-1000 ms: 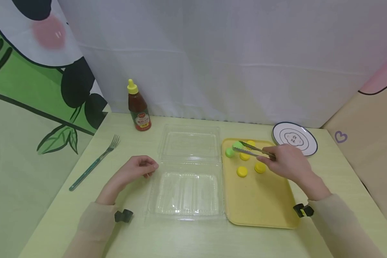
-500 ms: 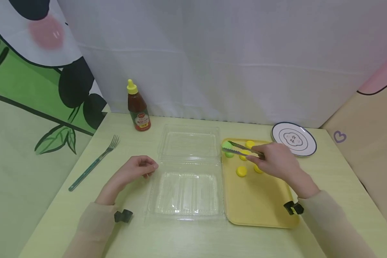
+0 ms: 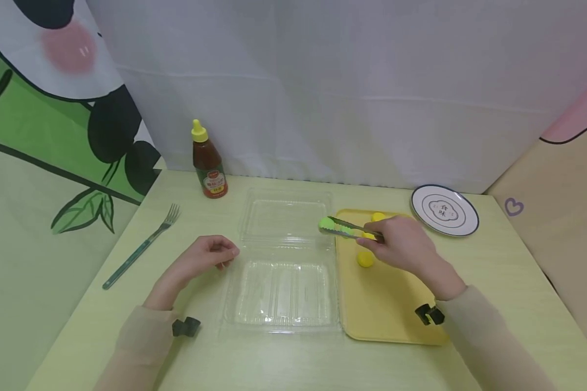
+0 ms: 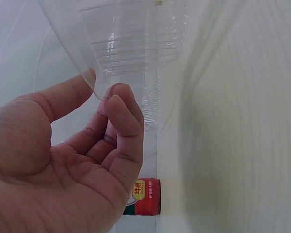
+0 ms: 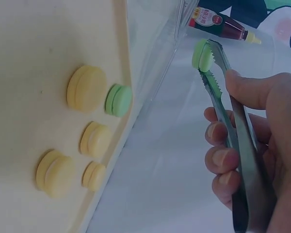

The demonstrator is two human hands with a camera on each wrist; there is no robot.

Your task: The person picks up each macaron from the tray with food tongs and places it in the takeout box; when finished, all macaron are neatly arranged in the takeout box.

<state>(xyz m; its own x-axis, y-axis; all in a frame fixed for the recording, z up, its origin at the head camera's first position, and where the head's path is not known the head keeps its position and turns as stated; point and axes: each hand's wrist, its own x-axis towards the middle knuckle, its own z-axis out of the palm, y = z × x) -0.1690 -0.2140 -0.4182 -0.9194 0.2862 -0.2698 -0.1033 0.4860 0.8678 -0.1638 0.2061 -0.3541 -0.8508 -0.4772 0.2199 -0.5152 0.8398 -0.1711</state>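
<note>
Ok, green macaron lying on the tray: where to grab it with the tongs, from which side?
Once the tongs are free, pinch the green macaron across its round edge, probably from above: it lies flat, with the tray rim and a large yellow macaron close by, so a sideways approach looks cramped.

A white curtain (image 3: 303,98) hangs behind the pale table (image 3: 283,361), between cartoon-printed panel (image 3: 34,119) and beige panel (image 3: 567,212).
</note>
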